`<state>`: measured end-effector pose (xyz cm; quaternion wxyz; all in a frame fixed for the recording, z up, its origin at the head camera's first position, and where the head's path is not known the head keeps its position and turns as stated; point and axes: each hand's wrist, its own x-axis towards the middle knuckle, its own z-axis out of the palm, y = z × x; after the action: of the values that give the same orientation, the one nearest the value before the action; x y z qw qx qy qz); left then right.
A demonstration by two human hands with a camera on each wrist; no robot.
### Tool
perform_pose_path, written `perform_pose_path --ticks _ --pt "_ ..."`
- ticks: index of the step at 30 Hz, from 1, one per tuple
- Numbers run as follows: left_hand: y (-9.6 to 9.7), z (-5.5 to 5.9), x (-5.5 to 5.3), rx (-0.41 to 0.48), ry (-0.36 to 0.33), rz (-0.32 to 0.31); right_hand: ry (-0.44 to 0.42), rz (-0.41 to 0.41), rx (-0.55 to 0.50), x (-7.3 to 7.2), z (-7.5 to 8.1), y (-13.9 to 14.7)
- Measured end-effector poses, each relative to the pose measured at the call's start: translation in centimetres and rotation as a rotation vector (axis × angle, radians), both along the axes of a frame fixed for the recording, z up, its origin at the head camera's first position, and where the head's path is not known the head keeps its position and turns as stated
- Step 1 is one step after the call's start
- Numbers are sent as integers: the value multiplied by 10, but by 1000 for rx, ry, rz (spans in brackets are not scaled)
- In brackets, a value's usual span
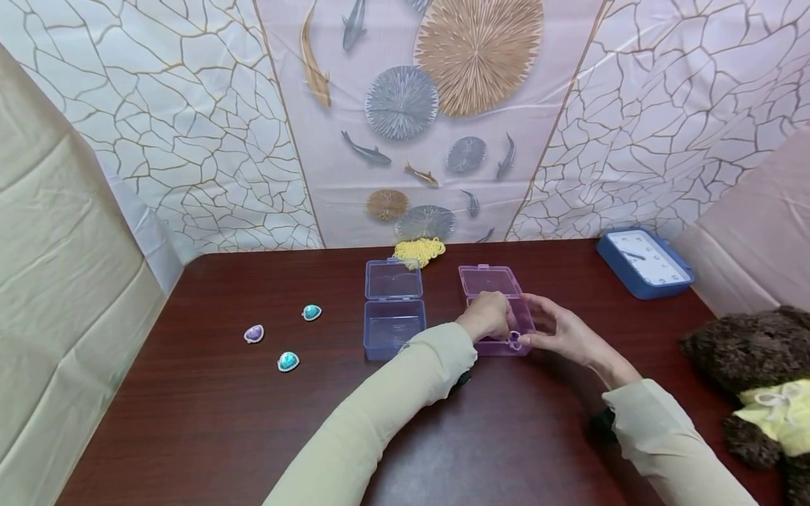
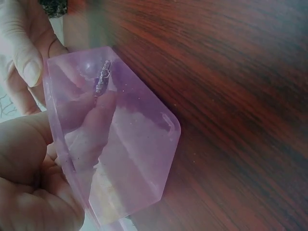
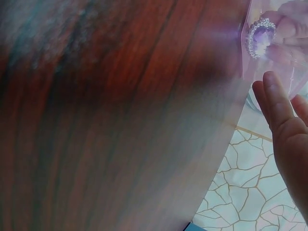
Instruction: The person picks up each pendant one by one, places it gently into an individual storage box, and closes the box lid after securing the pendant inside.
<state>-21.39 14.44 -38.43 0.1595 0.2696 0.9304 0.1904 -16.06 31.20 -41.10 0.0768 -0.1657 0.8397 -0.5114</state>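
My left hand [image 1: 490,315] reaches down into an open pink translucent plastic box [image 1: 502,348]. Its fingers pinch a purple gem [image 1: 514,340] edged with small clear beads, inside the box near the front right corner. Through the box wall, the left wrist view shows the gem [image 2: 103,77] at the fingertips. My right hand [image 1: 563,332] is at the box's right side, thumb by the front corner and fingers fairly straight along the wall. In the right wrist view its fingers [image 3: 279,98] extend close below the gem [image 3: 261,38].
An open blue translucent box [image 1: 395,349] stands to the left. Two teal gems [image 1: 287,362] and another purple gem [image 1: 254,334] lie further left. Behind are yellow cord [image 1: 418,251] and a blue-framed clock [image 1: 645,261]; a brown plush toy [image 1: 747,348] sits at right.
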Motion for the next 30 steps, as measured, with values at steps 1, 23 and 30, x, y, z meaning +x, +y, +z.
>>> perform_pose_path --ticks 1,23,30 --pt "0 0 0 -1 -2 -11 1 -1 1 0 0 0" --pt "-3 2 -3 -25 -59 -68 14 10 8 0 -1 1" --pt "-3 2 -1 -10 -68 -58 26 -3 29 0 -4 2"
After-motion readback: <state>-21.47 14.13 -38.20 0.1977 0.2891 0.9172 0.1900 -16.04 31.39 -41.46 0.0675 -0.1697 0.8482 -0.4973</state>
